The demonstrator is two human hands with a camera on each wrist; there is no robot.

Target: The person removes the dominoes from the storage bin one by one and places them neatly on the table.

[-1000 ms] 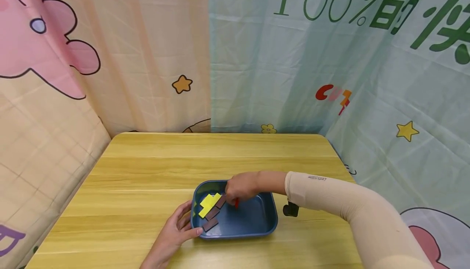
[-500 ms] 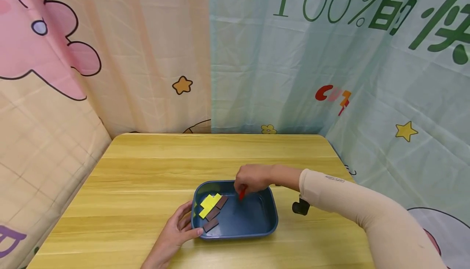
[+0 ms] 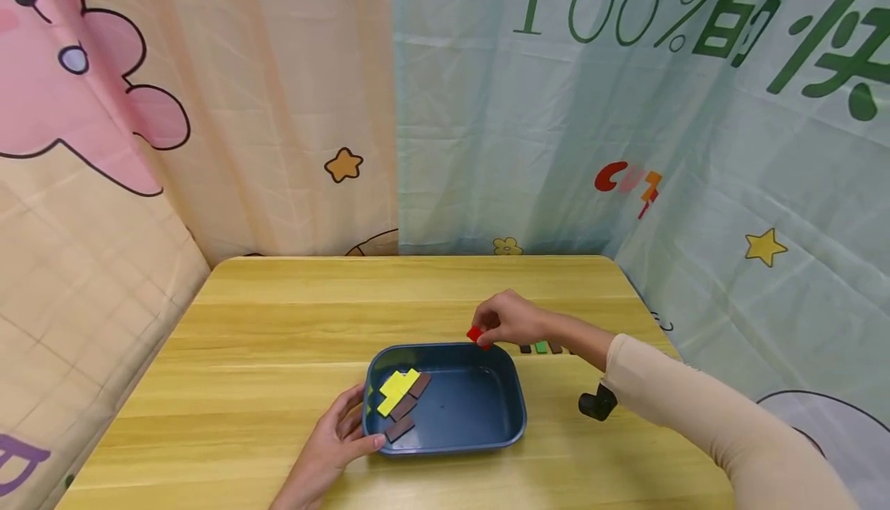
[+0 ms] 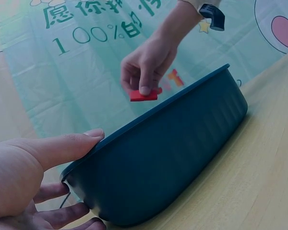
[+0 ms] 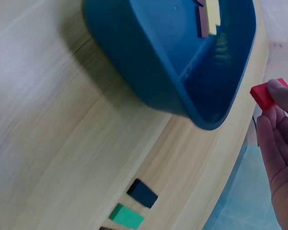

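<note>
A blue plastic bin [image 3: 473,413] stands on the table in the head view. My left hand [image 3: 327,440] holds its left end, the thumb on the rim and the fingers along the outer wall. Above the bin's far rim, my right hand [image 3: 513,318] pinches a small flat red block [image 3: 475,334] between thumb and fingers; the right wrist view shows this red block [image 5: 263,96] clear of the bin. Inside, at the left end, lie yellow blocks [image 3: 396,392] and dark brown blocks [image 3: 403,406].
Beyond the bin's right far corner, a row of small blocks lies on the wooden table [image 3: 299,309], partly behind my right forearm. It includes a black block [image 5: 142,193] and a green block [image 5: 126,216]. Printed curtains [image 3: 473,124] surround the table.
My right hand has risen out of the bin with the red block and moved right and away, past the far rim. The left hand stays on the bin.
</note>
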